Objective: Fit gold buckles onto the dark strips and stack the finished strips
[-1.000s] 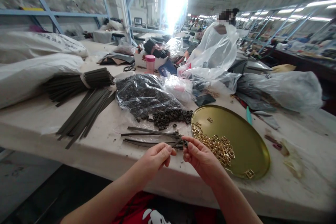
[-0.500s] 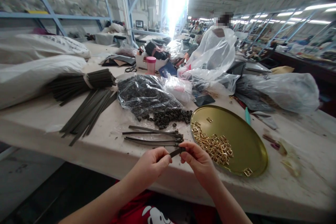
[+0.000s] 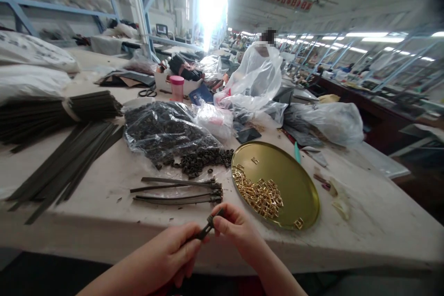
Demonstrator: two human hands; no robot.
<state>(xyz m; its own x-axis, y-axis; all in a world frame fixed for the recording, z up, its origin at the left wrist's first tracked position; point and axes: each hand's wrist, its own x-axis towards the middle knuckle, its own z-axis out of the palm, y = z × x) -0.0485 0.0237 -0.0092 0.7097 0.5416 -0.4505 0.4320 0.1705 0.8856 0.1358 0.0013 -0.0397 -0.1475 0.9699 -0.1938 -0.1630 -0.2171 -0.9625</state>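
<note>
One dark strap (image 3: 204, 232), pinched twice
Our left hand (image 3: 178, 247) and right hand (image 3: 236, 227) clamp it; we'd best keep the stretch between our fingertips (image 3: 218, 223) flat.

Narrow dark strap (image 3: 210, 221) with a small opening, aslant between left hand (image 3: 180, 249) and right hand (image 3: 236, 227).

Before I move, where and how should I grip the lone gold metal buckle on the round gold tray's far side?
Likely pinch opposite outer edges, coming from above: the lone buckle is a small open frame, seemingly flat on the tray, apart from the nearer heap of gold buckles.
</note>
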